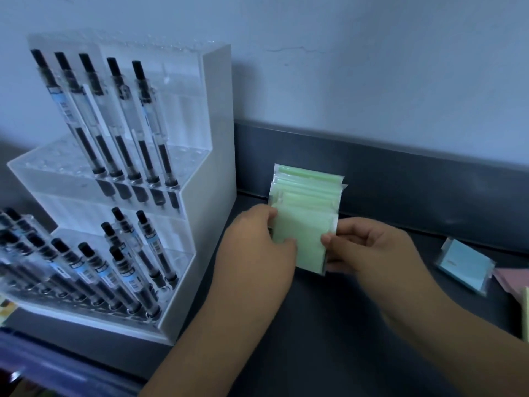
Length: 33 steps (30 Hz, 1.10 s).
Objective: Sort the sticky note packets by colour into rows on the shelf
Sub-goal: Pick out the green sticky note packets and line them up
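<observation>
1. Green sticky note packets [307, 193] stand in a row on a dark grey shelf [329, 339]. The row runs from the hands toward 12 o'clock and ends by the raised back lip under a pale wall [372, 67].
2. Each packet is in a clear plastic sleeve. They lean one behind another, overlapping.
3. A person's two bare hands hold the front green packet [303, 245], the nearest one in the row.
4. The left hand [257, 239] grips the packet's left edge, at its 9 o'clock side, with the fingers curled round it.
5. The right hand [378, 247] pinches the right edge, at 3 o'clock, between thumb and forefinger. The other fingers are curled in.
6. At 3 o'clock from the hands, well apart, a blue packet [465, 266] lies flat on the shelf.
7. A pink packet [512, 279] lies just beside the blue one, further toward 3 o'clock and cut off by the picture's edge.
8. At 9 o'clock from the row stands a clear, stepped acrylic pen stand [211, 196], its side just beside the green row.
9. Black-capped pens [120, 124] stand tilted in its tiers.
</observation>
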### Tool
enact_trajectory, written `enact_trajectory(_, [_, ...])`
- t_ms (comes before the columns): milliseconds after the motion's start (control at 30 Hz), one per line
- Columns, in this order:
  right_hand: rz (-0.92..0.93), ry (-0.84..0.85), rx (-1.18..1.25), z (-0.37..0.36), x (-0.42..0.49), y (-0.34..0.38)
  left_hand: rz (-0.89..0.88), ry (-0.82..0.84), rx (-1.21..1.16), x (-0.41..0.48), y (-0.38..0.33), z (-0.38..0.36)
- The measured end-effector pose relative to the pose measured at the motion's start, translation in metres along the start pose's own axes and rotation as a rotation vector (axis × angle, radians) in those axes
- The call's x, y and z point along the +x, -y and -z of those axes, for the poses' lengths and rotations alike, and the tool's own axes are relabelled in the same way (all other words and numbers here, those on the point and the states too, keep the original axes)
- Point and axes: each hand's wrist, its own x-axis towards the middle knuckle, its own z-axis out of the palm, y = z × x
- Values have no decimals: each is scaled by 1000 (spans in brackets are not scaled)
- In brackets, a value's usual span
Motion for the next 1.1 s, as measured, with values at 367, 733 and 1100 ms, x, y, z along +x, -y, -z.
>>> enact_trajectory(367, [90,-177,-289,4,7,-11,105,-4,104,32,-3,-3])
enact_trajectory(733, [106,-211,-423,8,11,-8,64,-14,119,34,2,-5])
enact_trajectory(1100, [113,-253,-318,19,15,-4,46,-32,175,27,-5,2])
